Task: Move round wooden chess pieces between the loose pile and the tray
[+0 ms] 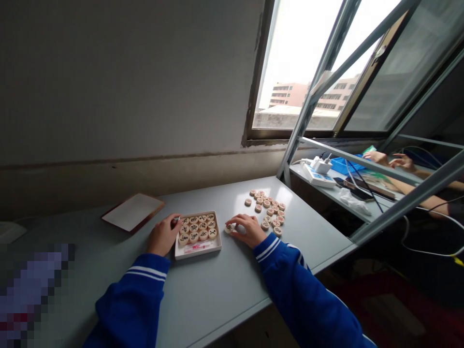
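Observation:
A shallow white box (218, 241) lies on the grey table, filled with rows of round Chinese chess pieces (194, 237) with black characters facing up. A clear packet with red print (197, 247) lies along its near side. My left hand (164, 234) is closed around the box's left edge, partly hiding it. Just right of the box, my right hand (248, 229) pinches one chess piece (229, 228) between thumb and fingers, at or just above the tabletop. Beyond this hand, several loose chess pieces (270, 204) are scattered, some marked in red.
The box lid (132, 212) lies inside-up at the left, near the wall. A metal frame (304, 121) rises at the table's right end. Behind it, another person's hands (402, 162) are over a second desk with a power strip (319, 174) and blue tray (344, 165).

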`<state>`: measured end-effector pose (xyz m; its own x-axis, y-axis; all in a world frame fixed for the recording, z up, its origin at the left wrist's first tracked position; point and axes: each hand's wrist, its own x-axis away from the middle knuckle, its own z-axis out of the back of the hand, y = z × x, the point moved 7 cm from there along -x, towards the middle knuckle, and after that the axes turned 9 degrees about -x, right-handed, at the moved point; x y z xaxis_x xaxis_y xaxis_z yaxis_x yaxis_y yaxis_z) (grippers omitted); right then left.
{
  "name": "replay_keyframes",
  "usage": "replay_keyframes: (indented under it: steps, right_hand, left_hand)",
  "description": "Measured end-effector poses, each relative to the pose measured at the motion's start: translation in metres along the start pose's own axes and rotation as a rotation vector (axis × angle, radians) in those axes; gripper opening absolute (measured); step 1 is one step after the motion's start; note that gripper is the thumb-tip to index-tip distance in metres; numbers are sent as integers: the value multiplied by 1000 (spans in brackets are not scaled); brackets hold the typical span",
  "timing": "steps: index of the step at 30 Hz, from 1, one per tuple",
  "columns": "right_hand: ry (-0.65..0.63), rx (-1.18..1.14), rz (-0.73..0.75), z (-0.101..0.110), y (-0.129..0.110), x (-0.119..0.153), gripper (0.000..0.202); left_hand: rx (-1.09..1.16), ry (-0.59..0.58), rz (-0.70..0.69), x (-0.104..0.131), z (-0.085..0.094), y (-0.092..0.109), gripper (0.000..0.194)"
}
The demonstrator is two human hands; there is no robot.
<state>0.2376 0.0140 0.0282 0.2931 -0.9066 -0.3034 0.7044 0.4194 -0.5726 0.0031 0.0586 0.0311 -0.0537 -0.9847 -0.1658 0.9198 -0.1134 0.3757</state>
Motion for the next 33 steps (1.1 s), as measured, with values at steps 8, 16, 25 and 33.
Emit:
replay_keyframes:
  steps: [8, 16, 25, 33]
  right_hand:
    - [10, -35, -10, 0, 6, -3, 22]
    - [-5, -511, 100, -27, -49, -49, 24]
    - [-123, -363, 222, -82, -93, -57, 9]
    - [-27, -246, 336, -79, -96, -51, 16]
  left_hand:
    - [101, 68, 3, -8, -4, -7, 33]
    - [177, 182, 162, -13, 1, -18, 32]
    - [178, 182, 78, -1, 0, -9, 43]
    - [179, 50, -50, -2, -7, -1, 40]
